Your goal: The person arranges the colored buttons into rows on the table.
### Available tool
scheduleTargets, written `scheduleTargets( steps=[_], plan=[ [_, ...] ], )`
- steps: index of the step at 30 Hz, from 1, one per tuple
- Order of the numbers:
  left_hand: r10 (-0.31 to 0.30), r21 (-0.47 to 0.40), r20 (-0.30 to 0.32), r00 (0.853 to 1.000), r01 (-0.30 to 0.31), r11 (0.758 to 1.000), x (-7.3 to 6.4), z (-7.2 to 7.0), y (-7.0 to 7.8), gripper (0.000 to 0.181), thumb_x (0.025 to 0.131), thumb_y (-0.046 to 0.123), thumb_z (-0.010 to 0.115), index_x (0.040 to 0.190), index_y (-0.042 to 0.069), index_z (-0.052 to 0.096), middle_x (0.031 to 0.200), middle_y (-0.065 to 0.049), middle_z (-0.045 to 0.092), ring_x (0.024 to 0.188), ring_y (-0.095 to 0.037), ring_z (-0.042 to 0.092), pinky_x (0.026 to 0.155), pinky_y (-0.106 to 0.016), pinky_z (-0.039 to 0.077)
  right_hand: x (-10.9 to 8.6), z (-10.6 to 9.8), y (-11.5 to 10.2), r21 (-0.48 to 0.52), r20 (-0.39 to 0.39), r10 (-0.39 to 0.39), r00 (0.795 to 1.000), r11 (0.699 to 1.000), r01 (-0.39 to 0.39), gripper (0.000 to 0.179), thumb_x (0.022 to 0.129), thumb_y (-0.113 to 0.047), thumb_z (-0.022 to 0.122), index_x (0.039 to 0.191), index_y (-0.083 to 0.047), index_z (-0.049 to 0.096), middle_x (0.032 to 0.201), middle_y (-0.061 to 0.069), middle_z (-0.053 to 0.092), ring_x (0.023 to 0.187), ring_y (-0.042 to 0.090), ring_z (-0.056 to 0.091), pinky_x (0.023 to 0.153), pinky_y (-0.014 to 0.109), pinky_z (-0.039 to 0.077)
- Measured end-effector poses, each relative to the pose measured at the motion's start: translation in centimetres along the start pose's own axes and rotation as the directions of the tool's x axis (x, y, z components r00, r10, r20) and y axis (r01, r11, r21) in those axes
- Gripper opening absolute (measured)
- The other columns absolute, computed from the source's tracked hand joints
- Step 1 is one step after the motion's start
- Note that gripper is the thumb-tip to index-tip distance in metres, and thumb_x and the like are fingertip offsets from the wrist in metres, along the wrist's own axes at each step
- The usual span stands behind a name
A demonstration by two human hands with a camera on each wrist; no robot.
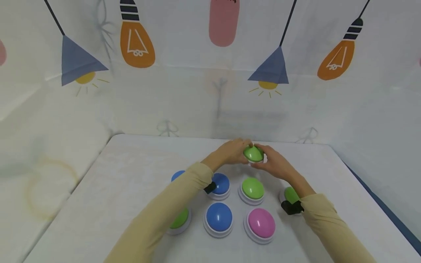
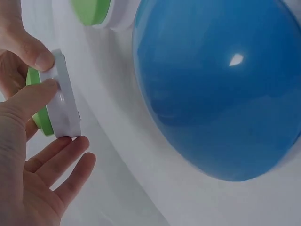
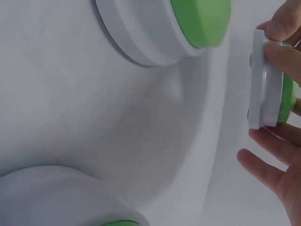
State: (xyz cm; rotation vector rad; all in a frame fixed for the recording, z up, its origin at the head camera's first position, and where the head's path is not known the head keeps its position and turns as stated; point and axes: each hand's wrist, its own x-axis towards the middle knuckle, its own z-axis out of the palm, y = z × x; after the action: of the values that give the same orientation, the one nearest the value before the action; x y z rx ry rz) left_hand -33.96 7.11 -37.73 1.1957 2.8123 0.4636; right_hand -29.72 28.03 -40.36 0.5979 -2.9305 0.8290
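Observation:
Both hands hold a push button with a green dome (image 1: 253, 154) and a white base, raised over the far part of the table. My left hand (image 1: 232, 151) grips its left side, and my right hand (image 1: 277, 162) grips its right side. In the left wrist view, the thumbs press the white base (image 2: 66, 108) while other fingers reach round the rim and the green side. The right wrist view shows the button (image 3: 265, 89) edge-on, with small feet on its underside. Nearest below it on the table sits another green button (image 1: 253, 188).
More dome buttons stand on the white table (image 1: 138, 160): a blue one (image 1: 219, 217), a pink one (image 1: 261, 223), and another blue one (image 1: 221, 183) partly behind the left wrist strap. The forearms partly cover a green button (image 1: 291, 195) at right and others at left. A lamp-patterned sheet (image 1: 184, 91) hangs behind.

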Motion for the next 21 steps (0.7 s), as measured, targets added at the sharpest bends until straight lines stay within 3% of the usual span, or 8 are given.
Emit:
scheduleTargets(
  steps=[9,21],
  plan=[
    [0.033,-0.015,-0.017,0.999,-0.033,0.999,-1.7,-0.3,0.7,0.064,0.084,0.039,0.077,0.140,0.018,0.052,0.136,-0.005,0.057,0.122,-0.019,0.056,0.100,-0.033,0.047,-2.0,0.0,-1.1,-0.009,-0.024,-0.024,0.999,1.000,0.024,0.078,0.087,-0.031,0.076,0.150,-0.003,0.038,0.142,0.021,0.049,0.126,0.036,0.050,0.097,0.056,0.047],
    [0.097,-0.111,-0.066,0.993,-0.104,0.988,-4.2,0.5,2.5,0.065,0.086,0.042,0.075,0.141,0.019,0.050,0.126,-0.002,0.059,0.112,-0.013,0.058,0.092,-0.026,0.050,-6.0,-0.5,-2.5,0.017,-0.095,-0.070,0.993,0.997,0.072,0.075,0.087,-0.031,0.077,0.148,-0.004,0.042,0.143,0.018,0.049,0.124,0.035,0.052,0.096,0.057,0.048]
  ],
)
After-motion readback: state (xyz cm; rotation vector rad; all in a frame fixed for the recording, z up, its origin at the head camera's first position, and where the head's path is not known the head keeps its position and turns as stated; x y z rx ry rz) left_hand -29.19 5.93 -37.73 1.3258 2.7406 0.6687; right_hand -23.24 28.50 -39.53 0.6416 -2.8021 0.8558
